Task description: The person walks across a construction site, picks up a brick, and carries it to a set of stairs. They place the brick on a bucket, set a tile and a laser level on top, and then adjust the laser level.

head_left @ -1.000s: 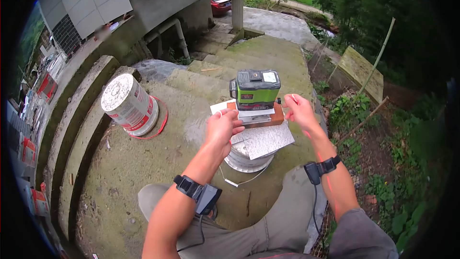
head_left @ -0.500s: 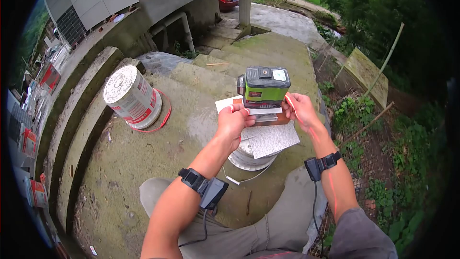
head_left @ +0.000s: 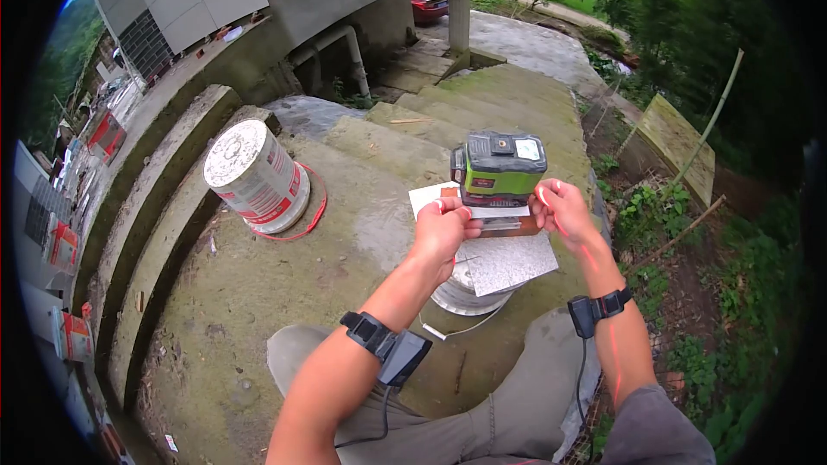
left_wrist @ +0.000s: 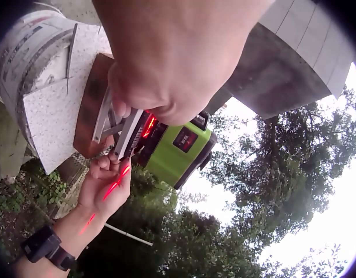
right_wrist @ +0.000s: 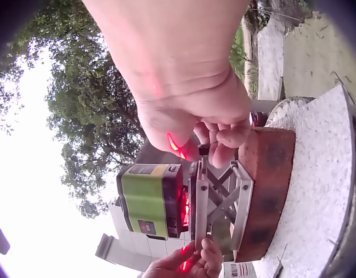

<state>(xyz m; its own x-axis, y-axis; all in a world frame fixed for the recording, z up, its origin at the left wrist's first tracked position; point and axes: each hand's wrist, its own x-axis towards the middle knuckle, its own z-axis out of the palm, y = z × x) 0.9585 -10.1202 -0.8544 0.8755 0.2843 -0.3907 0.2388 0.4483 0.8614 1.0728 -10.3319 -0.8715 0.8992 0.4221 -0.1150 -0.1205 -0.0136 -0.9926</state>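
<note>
A green and black laser level [head_left: 500,174] sits on a small metal scissor lift stand [right_wrist: 201,202], its red light glowing at the base. Beneath the stand lies a reddish brick [right_wrist: 269,185], over speckled tile pieces [head_left: 510,260] on an upturned white bucket [head_left: 465,300]. My left hand [head_left: 442,231] pinches the left edge of the stand's upper plate between thumb and fingers. On the opposite side my right hand [head_left: 564,209] has its thumb and fingers around a small black knob [right_wrist: 204,149] at the plate's end. Red laser lines cross both hands.
Another upturned bucket [head_left: 258,176] with a red handle stands on the mossy concrete to the left. Concrete steps [head_left: 164,250] curve along the left side. Plants and a fence drop away on the right, where a bamboo pole [head_left: 713,116] leans.
My right hand has closed in from beside the stand onto its knob. My left hand has come up to the plate's edge and pinches it. The head view has shifted slightly left.
</note>
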